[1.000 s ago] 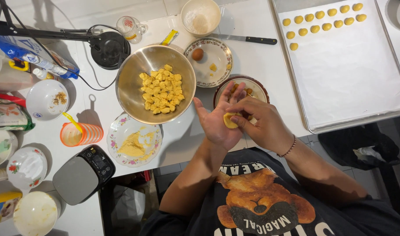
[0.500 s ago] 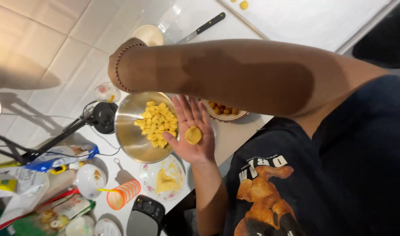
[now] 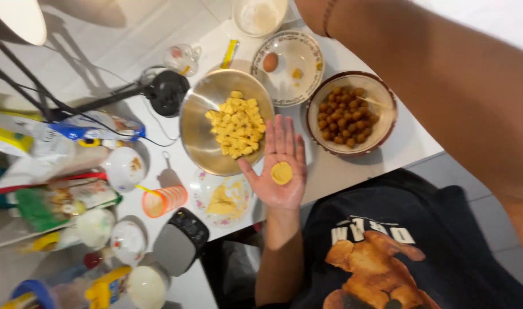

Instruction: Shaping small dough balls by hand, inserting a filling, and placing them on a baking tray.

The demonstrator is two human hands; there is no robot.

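My left hand (image 3: 284, 143) lies palm up over the table edge, fingers spread, with a flattened round yellow dough disc (image 3: 281, 173) resting on the palm. Just left of it stands a steel bowl (image 3: 195, 143) holding several yellow dough pieces (image 3: 237, 123). To the right of the fingertips is a brown-rimmed bowl (image 3: 382, 91) full of small brown filling balls (image 3: 344, 117). My right forearm (image 3: 444, 86) stretches across the upper right, a bracelet on the wrist; the hand itself is beyond the top edge.
A patterned plate (image 3: 298, 43) with an egg (image 3: 270, 62) sits behind the bowls, and a white bowl of flour (image 3: 260, 14) beyond it. A small plate with yellow scraps (image 3: 224, 200), an orange cup (image 3: 161, 201), a kitchen scale (image 3: 178, 240) and packets crowd the left.
My right hand left the dough disc and reached up and away out of view. My left hand stays palm up with the disc on it. The head view swung round.
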